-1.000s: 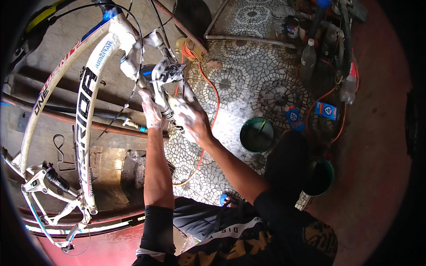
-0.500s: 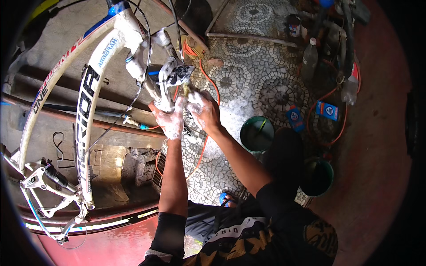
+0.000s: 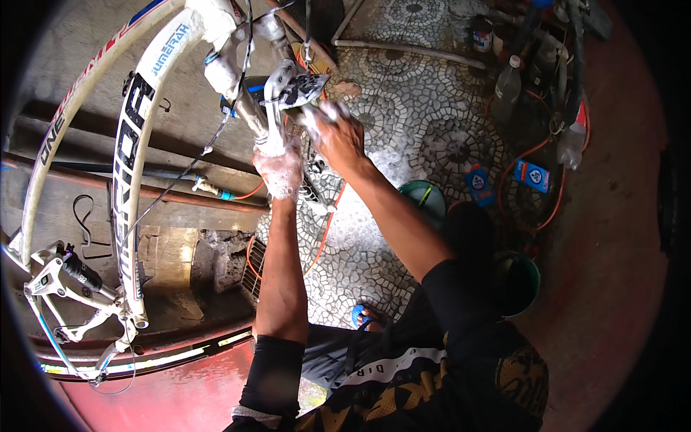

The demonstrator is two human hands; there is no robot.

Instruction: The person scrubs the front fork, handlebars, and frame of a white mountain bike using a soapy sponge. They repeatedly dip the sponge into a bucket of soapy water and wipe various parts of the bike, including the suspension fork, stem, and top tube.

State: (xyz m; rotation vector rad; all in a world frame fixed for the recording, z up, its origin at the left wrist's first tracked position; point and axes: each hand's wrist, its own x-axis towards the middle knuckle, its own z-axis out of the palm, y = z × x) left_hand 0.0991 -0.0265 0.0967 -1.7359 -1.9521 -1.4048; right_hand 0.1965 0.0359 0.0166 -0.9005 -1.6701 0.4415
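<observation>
A white bicycle frame (image 3: 167,61) hangs at the left with its suspension fork (image 3: 241,108) toward me. My left hand (image 3: 279,171), covered in suds, is closed round the lower end of a fork leg. Just right of the fork, my soapy right hand (image 3: 337,137) has bent fingers, smeared by motion, beside the fork's black-and-white patterned part (image 3: 304,89). Whatever those fingers hold is hidden. A thin black cable (image 3: 191,167) runs down across the frame from the fork.
White foam (image 3: 360,223) covers part of the mosaic floor. One green bucket (image 3: 425,200) stands beyond my right forearm, another (image 3: 520,284) by my knee. An orange hose (image 3: 332,234) winds across the floor. Blue packets (image 3: 531,176) and a clear bottle (image 3: 508,90) are at the right.
My right hand has moved up and slightly right along the fork; the yellowish thing at its fingers no longer shows. The left hand keeps its grip. The frame appears shifted left.
</observation>
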